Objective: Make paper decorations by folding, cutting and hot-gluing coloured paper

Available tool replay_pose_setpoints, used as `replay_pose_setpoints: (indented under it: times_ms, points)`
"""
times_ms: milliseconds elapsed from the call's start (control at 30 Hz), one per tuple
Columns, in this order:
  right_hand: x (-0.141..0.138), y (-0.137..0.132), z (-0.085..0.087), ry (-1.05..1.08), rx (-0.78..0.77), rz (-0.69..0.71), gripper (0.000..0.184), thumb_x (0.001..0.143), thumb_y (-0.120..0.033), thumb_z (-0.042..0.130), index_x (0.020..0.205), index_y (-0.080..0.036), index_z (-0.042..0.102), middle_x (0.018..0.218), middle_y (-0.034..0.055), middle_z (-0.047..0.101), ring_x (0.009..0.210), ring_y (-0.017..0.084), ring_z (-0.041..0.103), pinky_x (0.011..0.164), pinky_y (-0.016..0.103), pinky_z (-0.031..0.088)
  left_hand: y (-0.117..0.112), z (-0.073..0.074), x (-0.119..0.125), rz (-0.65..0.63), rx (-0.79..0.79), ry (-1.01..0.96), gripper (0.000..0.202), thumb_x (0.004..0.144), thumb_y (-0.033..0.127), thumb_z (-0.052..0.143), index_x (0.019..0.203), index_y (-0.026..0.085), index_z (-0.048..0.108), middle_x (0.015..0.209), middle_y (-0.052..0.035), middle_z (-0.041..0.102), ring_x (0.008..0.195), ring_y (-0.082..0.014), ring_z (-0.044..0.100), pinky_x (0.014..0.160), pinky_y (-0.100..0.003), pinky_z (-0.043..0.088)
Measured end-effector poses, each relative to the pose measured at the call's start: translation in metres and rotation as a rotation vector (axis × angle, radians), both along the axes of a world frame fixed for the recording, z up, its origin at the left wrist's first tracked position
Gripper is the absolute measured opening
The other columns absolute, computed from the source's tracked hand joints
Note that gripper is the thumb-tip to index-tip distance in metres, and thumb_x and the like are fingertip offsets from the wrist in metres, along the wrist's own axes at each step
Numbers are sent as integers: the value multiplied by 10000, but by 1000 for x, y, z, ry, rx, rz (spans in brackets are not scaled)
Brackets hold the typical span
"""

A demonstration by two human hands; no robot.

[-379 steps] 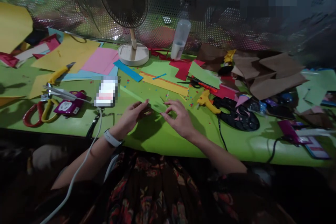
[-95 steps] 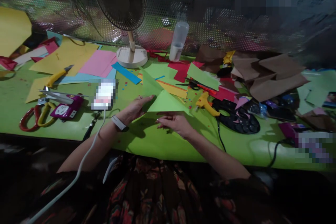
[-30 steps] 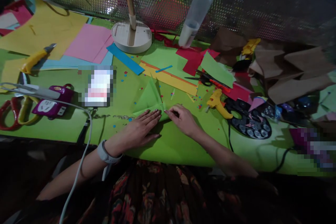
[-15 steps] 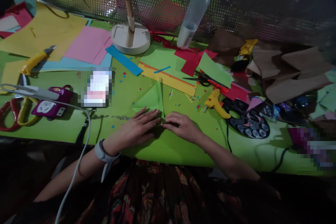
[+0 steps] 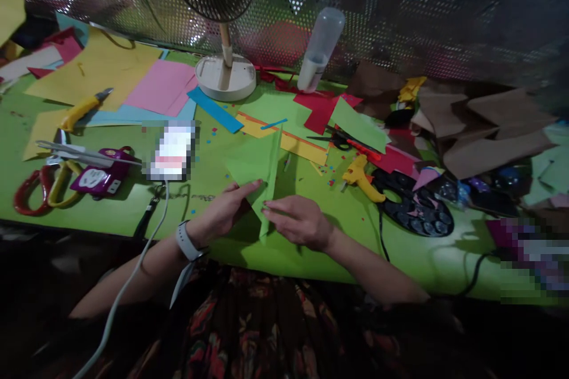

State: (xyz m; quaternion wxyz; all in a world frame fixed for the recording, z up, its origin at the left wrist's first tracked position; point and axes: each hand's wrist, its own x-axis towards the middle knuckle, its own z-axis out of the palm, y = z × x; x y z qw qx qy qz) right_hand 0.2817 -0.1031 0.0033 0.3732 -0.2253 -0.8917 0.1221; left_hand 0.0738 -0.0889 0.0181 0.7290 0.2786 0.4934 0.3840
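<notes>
Left hand was spread flat over the green paper half a second ago — now it's come off the flat press and the sheet is raised between both hands, its near tip turned down toward the wearer. One digit of that hand lies on top of the sheet, the rest go out of sight behind it, so the grip looks closed on the left side of the paper. Right hand has its fingers curled in with hardly any gap, tips closed on the right side by the fold; can't make out its thumb.

Roomwise, the front edge of the green table runs just below the hands. Next things out are the yellow glue gun near the right hand and the phone beyond the left wrist, while a yellow strip lies just past the paper's far tip.

Paper's smooth and thin, roughly triangular, with a narrow folded band down its right side. The black palette is shiny with round wells — brown paper behind it is creased and matte.
</notes>
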Motion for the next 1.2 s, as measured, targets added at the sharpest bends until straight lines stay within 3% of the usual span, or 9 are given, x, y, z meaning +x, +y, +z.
replay_pose_setpoints:
  times_ms: [100,200,300,367,533,633,800,933,1200]
  points:
    - [2,6,2,158,-167,-154,188,869,-229,569,1020,-241,681,933,70,710,830,190,667,726,352,564,3,-2,8,78,-70,-29,227,712,352,808,803,159,730,820,-58,766,703,-170,705,631,-248,563]
    - [5,21,5,427,-604,-404,130,866,-321,607,943,-219,629,833,47,661,723,169,630,643,331,558,1,0,10,61,-71,-48,237,690,332,829,815,150,741,841,-60,777,727,-177,721,671,-252,577]
    - [6,35,2,555,-998,-409,312,791,-446,716,954,-204,607,800,18,656,633,132,604,550,268,519,-3,1,13,-33,-23,-69,287,684,351,840,874,155,751,904,-71,784,781,-205,738,718,-283,588]
    - [5,40,-2,573,-1103,-376,368,715,-504,777,840,-204,606,704,-15,634,567,112,573,515,245,485,-4,0,16,-79,-25,-70,296,694,362,835,898,163,752,932,-76,784,811,-224,743,735,-304,595]
    - [2,39,-8,602,-1092,-394,369,666,-510,819,698,-197,627,603,-28,616,537,111,554,539,256,473,2,-4,21,12,-88,-32,273,678,351,842,862,171,751,895,-76,785,857,-260,747,758,-342,607]
    - [2,37,-6,603,-1070,-407,333,674,-478,826,697,-189,663,606,-25,622,545,105,543,539,249,453,5,-5,22,10,-21,-49,321,672,355,852,917,170,759,930,-73,786,882,-257,746,827,-356,596]
    - [7,37,-2,514,-1186,-279,299,691,-469,814,736,-188,721,644,-15,660,557,97,555,552,246,462,5,-5,16,-25,115,-22,380,681,393,851,962,153,761,992,-97,779,940,-264,734,906,-368,558]
    - [6,37,-3,541,-1233,-292,292,670,-458,830,723,-194,715,632,-24,652,541,93,548,541,244,450,4,-7,15,-38,216,-26,446,713,394,831,1079,154,745,1089,-101,759,1026,-269,711,983,-384,520]
    - [-5,33,-6,695,-1295,-334,290,611,-434,858,698,-206,702,601,-47,626,543,92,513,557,246,414,-2,-15,22,-15,130,-78,432,725,383,821,1099,181,747,1094,-83,760,1042,-263,707,986,-380,517]
